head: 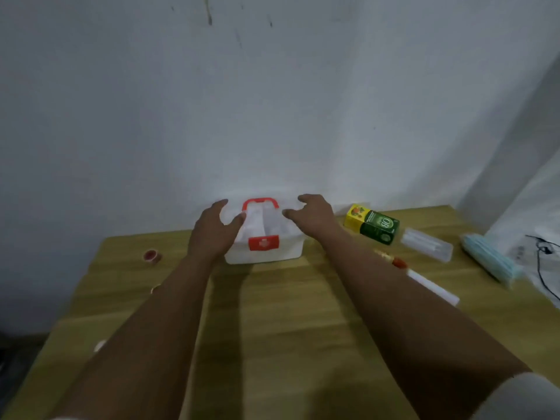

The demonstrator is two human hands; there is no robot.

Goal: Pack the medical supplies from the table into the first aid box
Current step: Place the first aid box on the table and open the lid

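A white first aid box (274,237) with a red handle and red latch stands closed at the table's far edge. My left hand (213,230) hovers at its left side, fingers spread, holding nothing. My right hand (315,215) reaches over its right top, fingers apart, also holding nothing. To the right lie a yellow-green carton (372,224), a clear plastic case (427,244), a stack of blue face masks (491,259), a small red-capped bottle (394,259) and a white tube (433,287). A red tape roll (152,256) sits to the left.
The wooden table (272,313) stands against a white wall. A white plastic bag with a black cord (542,259) lies at the right edge. A small ring (156,288) and a pale round object (100,345) rest near the table's left edge.
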